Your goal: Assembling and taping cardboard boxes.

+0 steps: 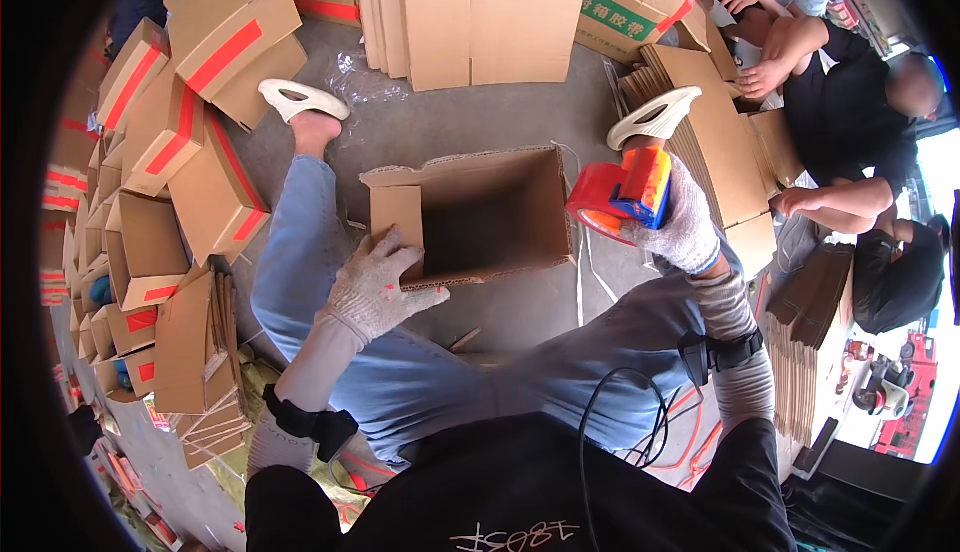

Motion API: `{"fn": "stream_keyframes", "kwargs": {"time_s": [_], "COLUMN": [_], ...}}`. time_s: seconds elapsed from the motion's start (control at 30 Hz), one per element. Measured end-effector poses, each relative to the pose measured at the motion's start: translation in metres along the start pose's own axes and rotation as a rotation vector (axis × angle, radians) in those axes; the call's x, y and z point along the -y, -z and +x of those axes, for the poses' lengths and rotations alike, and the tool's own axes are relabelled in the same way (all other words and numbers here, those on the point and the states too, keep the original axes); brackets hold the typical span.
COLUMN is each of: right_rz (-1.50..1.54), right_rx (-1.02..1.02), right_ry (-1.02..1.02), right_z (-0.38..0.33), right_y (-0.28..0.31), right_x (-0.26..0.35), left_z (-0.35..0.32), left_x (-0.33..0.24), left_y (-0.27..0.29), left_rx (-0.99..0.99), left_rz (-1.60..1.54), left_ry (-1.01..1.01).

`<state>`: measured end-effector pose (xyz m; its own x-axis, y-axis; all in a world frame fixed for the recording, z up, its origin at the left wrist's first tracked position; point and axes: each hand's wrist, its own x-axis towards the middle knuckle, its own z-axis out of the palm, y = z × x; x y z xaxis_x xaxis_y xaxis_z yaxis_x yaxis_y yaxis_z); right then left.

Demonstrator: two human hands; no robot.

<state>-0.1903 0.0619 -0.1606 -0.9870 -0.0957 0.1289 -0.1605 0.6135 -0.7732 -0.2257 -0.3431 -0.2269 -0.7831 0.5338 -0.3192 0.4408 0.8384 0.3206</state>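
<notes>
Between my legs on the floor stands a cardboard box [567, 202], its top facing me and its inside dark. At its left end a small flap [398, 214] lies folded inward. My left hand [378, 287], in a pale knit glove, rests on that flap with fingers apart and thumb stretched out. To the right of the box, my gloved right hand [685, 222] grips a tape dispenser [625, 192] in red, blue and orange, held up off the box. The roll's tape end cannot be made out.
Taped boxes [225, 27] with red strips pile up at the left. Flat cardboard sheets [490, 27] stand ahead, beside a printed carton [625, 2]. More flat stacks [715, 152] line the right, where other people [850, 102] sit. A black cable [590, 422] hangs over my lap.
</notes>
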Motion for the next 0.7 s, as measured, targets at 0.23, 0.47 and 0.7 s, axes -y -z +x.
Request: {"fn": "stream_keyframes", "kwargs": {"time_s": [0.23,0.47,0.7], "right_rz": [-0.185,0.509,0.084], "right_rx": [0.334,0.209,-0.134], "right_ry": [-0.001,-0.112,-0.093], "right_z": [0.066,0.052,0.037], "right_y": [-0.073,-0.055,-0.050], "right_x": [0.001,-0.033,-0.033], "left_z": [0.016,0.032,0.070], "left_x": [-0.002,-0.008,0.025], "left_y": [0.004,0.000,-0.068], "left_rx": [-0.085,-0.192,-0.661], "left_rz": [-0.140,-0.355,-0.319], "left_ry": [-0.011,0.144,0.166]}}
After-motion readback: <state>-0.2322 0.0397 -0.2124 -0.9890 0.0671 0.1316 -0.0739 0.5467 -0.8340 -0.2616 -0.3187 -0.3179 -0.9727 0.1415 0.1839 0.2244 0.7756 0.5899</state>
